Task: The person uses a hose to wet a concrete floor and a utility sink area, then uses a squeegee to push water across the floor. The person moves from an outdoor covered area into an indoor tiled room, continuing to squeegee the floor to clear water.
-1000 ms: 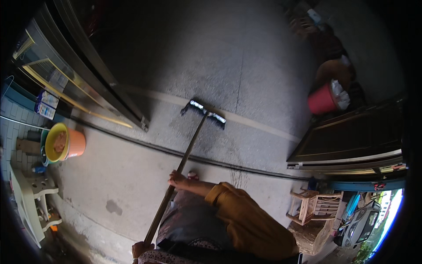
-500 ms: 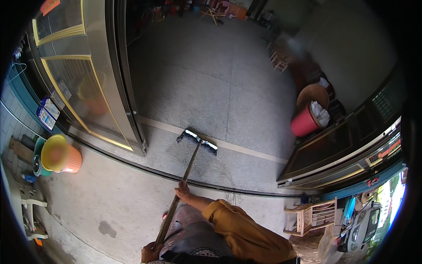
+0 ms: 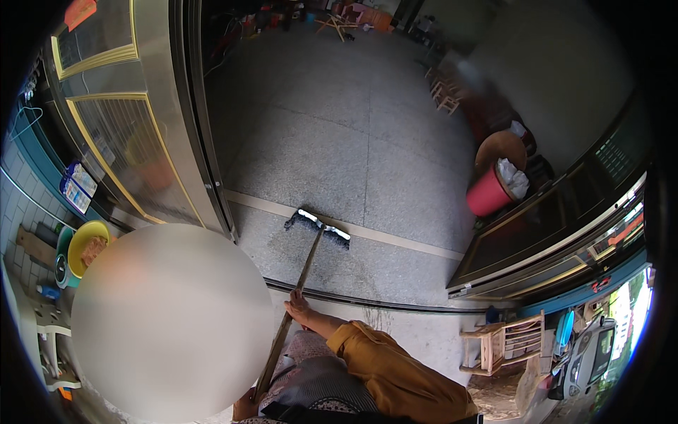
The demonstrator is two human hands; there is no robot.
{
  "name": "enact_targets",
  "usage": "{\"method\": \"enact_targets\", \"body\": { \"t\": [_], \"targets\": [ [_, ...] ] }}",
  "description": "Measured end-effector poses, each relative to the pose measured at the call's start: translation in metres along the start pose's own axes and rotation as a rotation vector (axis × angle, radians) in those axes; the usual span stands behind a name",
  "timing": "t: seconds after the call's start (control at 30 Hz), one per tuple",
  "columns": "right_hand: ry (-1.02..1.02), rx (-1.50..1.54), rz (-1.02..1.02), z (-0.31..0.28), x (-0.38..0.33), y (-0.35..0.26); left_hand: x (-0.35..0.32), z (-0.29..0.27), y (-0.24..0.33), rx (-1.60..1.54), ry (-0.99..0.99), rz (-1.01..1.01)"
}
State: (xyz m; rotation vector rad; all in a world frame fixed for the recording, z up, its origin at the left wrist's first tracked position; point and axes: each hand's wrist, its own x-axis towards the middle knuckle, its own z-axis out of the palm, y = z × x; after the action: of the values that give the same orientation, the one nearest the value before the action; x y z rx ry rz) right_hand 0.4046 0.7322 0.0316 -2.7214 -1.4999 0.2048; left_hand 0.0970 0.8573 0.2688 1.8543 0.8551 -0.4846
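Right hand (image 3: 298, 309) grips broom (image 3: 311, 258); 1 red bin (image 3: 487, 195) holds white plastic (image 3: 511, 178).

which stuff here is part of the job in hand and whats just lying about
In use:
long-handled brush, gripped by the right hand and left hand
grey floor beneath its head

Lying about:
red bin
yellow tub
wooden chair

Pole (image 3: 308, 263) across door track (image 3: 409, 307) (bin (image 3: 487, 194) rightward)
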Motion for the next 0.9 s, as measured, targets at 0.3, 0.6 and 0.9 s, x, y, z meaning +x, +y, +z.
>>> {"method": "enact_targets", "body": {
  "t": [0.3,0.6,0.9],
  "targets": [
    [-0.103,-0.073,-0.017,0.015,0.003,-0.03,-0.035,-0.025,0.025,0.074,0.142,-0.009],
    [-0.371,0.02,-0.114,-0.026,-0.006,-0.151,-0.107,-0.069,-0.035,0.241,0.283,0.076],
    [-0.586,0.636,-0.329,-0.034,-0.048,-0.268,-0.253,-0.064,-0.175,0.302,0.379,-0.151]
  ]
}}
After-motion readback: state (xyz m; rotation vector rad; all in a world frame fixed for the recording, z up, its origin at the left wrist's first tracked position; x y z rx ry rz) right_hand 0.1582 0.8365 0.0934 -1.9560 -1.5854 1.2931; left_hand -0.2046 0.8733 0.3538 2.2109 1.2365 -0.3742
